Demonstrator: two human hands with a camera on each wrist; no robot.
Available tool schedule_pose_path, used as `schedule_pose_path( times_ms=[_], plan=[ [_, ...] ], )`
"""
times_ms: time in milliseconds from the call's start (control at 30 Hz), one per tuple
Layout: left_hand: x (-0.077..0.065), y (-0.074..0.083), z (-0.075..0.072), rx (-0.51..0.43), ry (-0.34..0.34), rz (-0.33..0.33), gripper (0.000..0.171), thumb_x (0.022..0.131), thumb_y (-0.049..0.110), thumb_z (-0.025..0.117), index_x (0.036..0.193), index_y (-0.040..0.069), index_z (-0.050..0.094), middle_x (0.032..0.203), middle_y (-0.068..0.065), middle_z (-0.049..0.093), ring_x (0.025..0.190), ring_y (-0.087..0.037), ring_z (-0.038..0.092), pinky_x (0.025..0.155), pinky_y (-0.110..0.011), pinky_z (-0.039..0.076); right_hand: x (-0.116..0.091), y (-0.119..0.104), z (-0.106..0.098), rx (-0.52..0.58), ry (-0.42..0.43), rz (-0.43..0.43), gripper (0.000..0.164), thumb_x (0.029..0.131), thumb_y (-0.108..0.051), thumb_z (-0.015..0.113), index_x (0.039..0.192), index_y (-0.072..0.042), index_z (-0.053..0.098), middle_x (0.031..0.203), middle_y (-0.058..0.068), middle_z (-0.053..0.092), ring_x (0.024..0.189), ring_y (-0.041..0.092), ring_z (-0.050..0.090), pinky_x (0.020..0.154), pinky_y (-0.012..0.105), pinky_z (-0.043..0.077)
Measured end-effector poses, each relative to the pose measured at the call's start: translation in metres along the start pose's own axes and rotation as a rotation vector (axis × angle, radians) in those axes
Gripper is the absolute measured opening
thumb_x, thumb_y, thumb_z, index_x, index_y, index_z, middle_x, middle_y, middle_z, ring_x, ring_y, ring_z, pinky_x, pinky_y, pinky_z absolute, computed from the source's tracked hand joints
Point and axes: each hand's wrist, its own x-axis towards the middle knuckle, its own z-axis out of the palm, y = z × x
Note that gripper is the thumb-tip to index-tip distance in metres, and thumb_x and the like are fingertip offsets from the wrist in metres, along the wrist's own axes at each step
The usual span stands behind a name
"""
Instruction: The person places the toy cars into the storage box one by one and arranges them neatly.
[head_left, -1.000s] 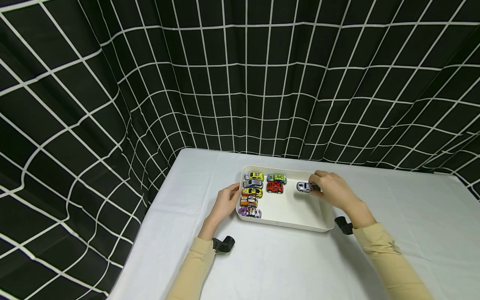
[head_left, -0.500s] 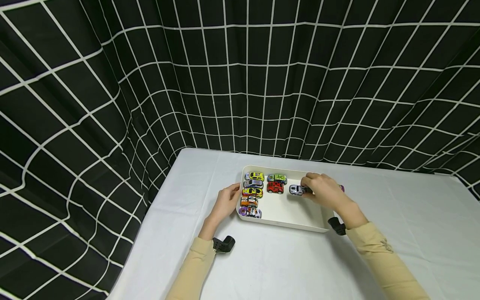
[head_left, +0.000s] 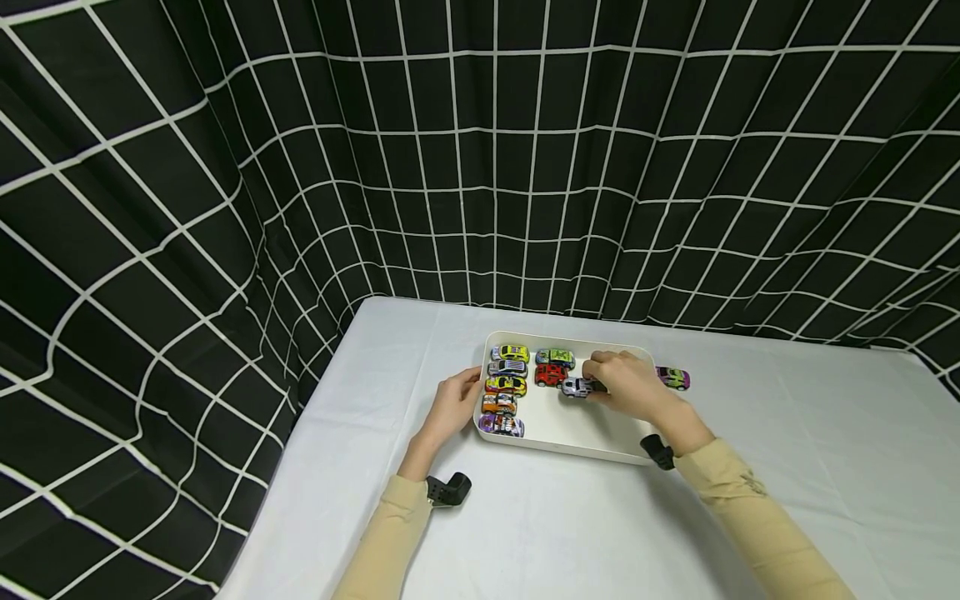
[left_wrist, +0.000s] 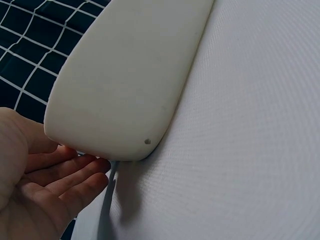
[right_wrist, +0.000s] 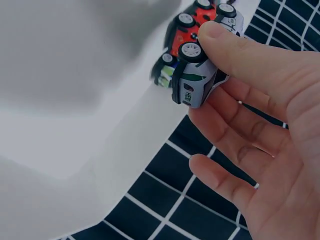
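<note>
My right hand [head_left: 630, 385] pinches a silver toy car [head_left: 577, 387] between thumb and fingers over the white tray [head_left: 577, 451]. The car's wheels and underside show in the right wrist view, partly covered by the thumb [right_wrist: 235, 47]. Just left of it is a red toy car [head_left: 551, 375], with a green one [head_left: 555, 358] behind. My left hand [head_left: 450, 406] rests against the tray's left end. In the left wrist view its fingers [left_wrist: 75, 182] are loosely extended along the outer wall; the fingertips nearest the wall are partly hidden.
Several toy cars, among them a purple one [head_left: 501, 425] and an orange one [head_left: 498, 404], stand in a column along the tray's left wall. A purple-and-green toy car [head_left: 673, 378] is on the white tablecloth [head_left: 787, 400] just right of the tray. A black gridded curtain [head_left: 525, 167] hangs behind.
My right hand has moved left with the silver car, bringing it from the tray's right part to beside the red car. The purple-and-green car has come into view. My left hand stays put.
</note>
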Motion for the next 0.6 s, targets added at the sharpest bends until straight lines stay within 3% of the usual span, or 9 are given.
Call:
schedule_pose_path(
  times_ms=[600],
  plan=[
    [0.001, -0.001, 0.001, 0.012, 0.004, 0.020, 0.033, 0.096, 0.006, 0.048, 0.125, -0.009, 0.051, 0.115, -0.025, 0.060, 0.102, -0.031, 0.062, 0.088, -0.034, 0.051, 0.016, -0.013, 0.008, 0.006, -0.092, -0.025, 0.026, 0.066, -0.018, 0.083, 0.078, -0.009, 0.061, 0.077, 0.001, 0.057, 0.068, 0.016, 0.056, 0.067, 0.038, 0.048]
  ],
)
